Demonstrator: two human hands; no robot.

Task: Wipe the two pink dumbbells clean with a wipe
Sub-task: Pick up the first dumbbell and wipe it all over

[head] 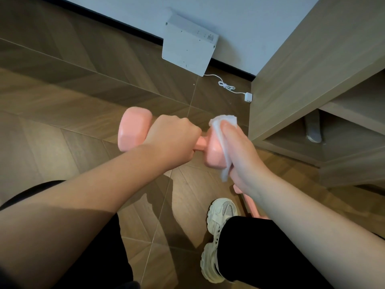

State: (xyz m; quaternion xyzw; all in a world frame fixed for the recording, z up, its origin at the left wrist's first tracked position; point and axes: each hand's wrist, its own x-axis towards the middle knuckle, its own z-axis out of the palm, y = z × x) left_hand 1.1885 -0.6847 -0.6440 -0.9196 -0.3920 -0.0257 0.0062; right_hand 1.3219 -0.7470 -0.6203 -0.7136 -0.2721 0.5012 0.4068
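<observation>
Head view, I note: left hand (173, 140) fingers wrap the handle of the pink dumbbell (133, 130), steadying it above the shoe (220, 213) while right hand (241, 155) fingers clasp the wipe (224, 142) over one head; second dumbbell (250, 205) beside the shoe.

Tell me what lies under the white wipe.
The wipe drapes over one head of the pink dumbbell, pressed there by the right hand. The head's end face beneath it is covered and cannot be seen.
</observation>
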